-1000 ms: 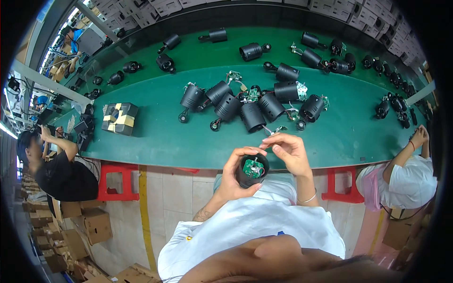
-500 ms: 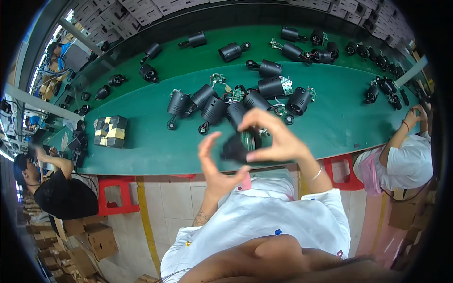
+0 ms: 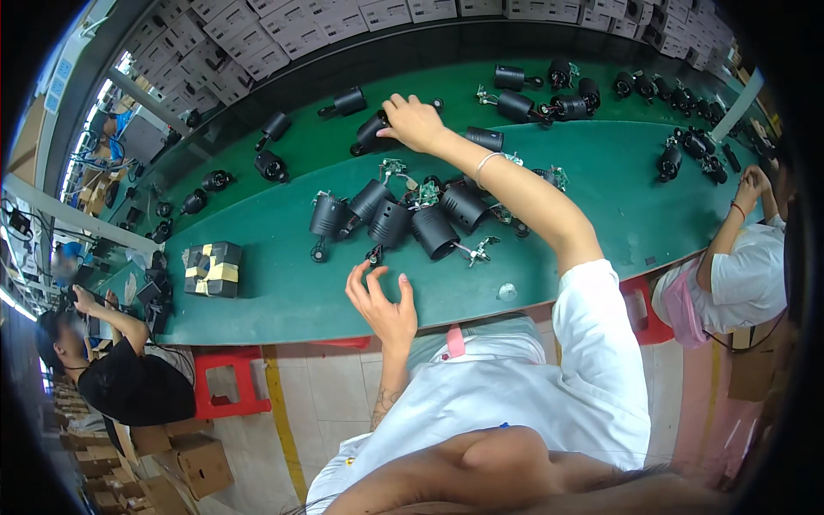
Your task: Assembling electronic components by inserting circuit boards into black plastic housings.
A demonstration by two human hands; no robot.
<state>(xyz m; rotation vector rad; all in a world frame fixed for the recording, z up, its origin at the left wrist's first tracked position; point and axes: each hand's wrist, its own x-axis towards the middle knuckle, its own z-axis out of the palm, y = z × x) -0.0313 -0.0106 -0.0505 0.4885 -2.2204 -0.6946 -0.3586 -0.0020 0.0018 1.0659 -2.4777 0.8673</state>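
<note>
Evidently the right hand (image 3: 416, 123) is stretched far over the bench (image 3: 283, 283), its thumb and fingertips at the right end of a black cylinder (image 3: 369, 133) that lies tilted on the green strip (image 3: 313, 142) along the back. The cylinder sits just left of the palm, its lower left end clear of the fingers; whether the hand grips it or only touches it, I cannot tell. A small round joint (image 3: 439, 105) shows just beyond the knuckles on the other side, and another black cylinder (image 3: 349, 101) lies near, farther left and a bit higher up.

Meanwhile the left hand (image 3: 382, 309) hovers at the front edge with fingers spread and thumb apart, holding nothing. Just beyond its fingertips is the small dark end piece (image 3: 374, 255) of a cylinder in the middle cluster (image 3: 433, 233), where several cylinders lie close together. A loose circuit board (image 3: 481, 251) hangs out by a wire on the right side of that group. Nearer the front edge, well right of the left hand, rests a small clear disc (image 3: 507, 293), while a dark block with yellow tape (image 3: 230, 273) stands well to the left
</note>
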